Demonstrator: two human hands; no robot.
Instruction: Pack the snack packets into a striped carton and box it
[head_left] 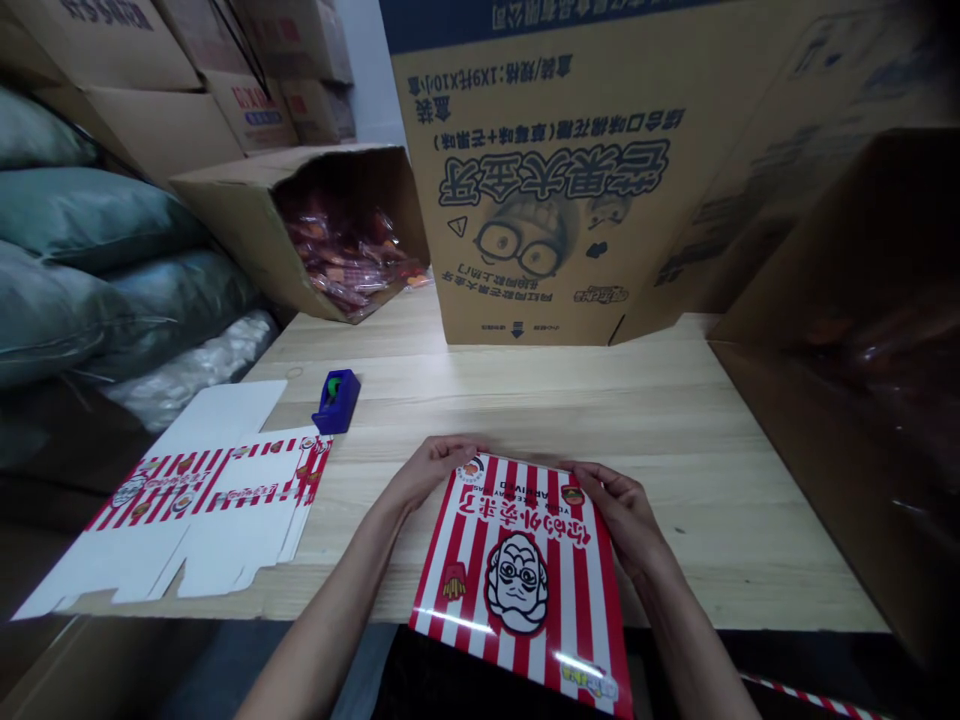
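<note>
Left hand (429, 474), right hand (619, 517): fingers pinched on the upper edge of a red-striped carton sheet (517, 580). Die-cut carton blank (202, 510) nearby on table (600, 410).

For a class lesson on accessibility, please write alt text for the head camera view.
The left hand and right hand hold a glossy red-and-white striped card with a cartoon face on a wooden table. Left of them lie a flat striped cardboard cutout and a blue tape dispenser; behind, a tipped box holds wrapped packets.
</note>
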